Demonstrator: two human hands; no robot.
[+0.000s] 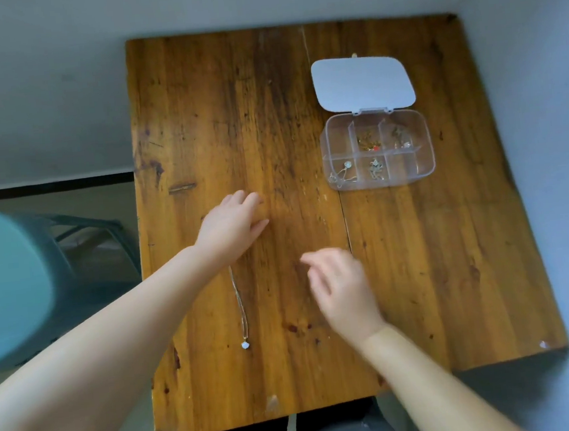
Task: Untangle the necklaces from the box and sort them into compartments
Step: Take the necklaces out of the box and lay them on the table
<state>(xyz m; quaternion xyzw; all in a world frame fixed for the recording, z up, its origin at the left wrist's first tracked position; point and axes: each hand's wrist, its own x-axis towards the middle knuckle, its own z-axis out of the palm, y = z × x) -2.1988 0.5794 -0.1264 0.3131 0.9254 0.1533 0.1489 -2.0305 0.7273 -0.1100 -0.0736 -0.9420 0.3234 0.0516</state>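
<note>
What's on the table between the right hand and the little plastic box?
Nothing: in the head view, only bare wooden table lies between the right hand and the clear plastic box.

Thin gold chain necklace with a pale pendant (240, 308) — upper end hidden beneath the left hand (232, 225). Right hand (341, 287) — motion-blurred, grip unclear. Clear plastic six-compartment box (377, 148) — tangled contents too small to identify. Teal plastic stool (10, 284) — cut off at left edge.

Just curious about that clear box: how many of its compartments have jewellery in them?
4: top middle, top right, bottom left, bottom middle. Top left and bottom right look empty.
</note>
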